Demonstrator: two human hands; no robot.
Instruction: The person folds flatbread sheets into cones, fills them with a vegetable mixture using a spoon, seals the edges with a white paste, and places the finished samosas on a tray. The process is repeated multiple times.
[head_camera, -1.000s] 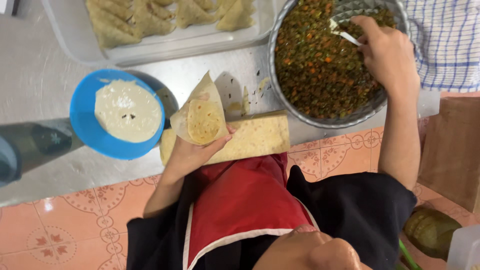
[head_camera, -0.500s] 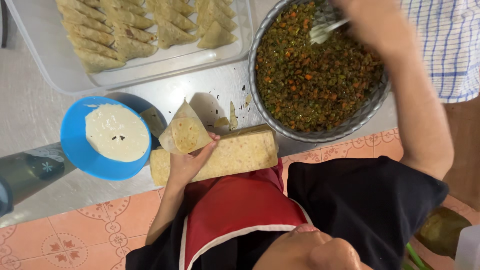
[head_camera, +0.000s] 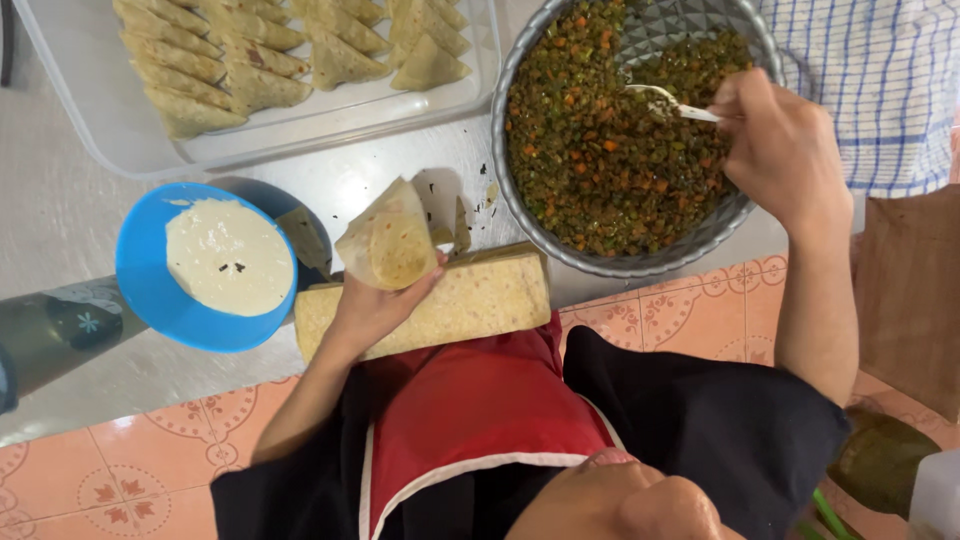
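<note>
Pale folded pastry cone (head_camera: 388, 240), open mouth tilted up, sits in the left hand (head_camera: 372, 305), just above the stack of long pale pastry strips (head_camera: 440, 300) at the worktop's near edge. Left grip: fingers wrapped under and around the cone's lower point, closed on it. Step in hand looks like filling the cone: the right hand (head_camera: 785, 150) holds a small white spoon (head_camera: 668, 100), grip pinched shut on its handle, bowl end dipped in the green-orange chopped filling (head_camera: 600, 150) inside the round grey metal bowl (head_camera: 640, 262). Next move would likely call for lifting a loaded spoon and carrying it left across to the cone mouth without spilling, cone held steady.

Pose: left forearm comes up from the body, wrist bent back, palm facing up. Right arm is stretched out long over the bowl's right rim, hand knuckles-up.

Left of the cone, a round blue plastic bowl (head_camera: 150, 300) of white paste. Further back, a clear rectangular tray (head_camera: 90, 110) holds rows of finished folded triangle pastries (head_camera: 260, 55). Blue-white checked cloth (head_camera: 880, 90) at far right. Grey worktop (head_camera: 60, 230) carries everything.
</note>
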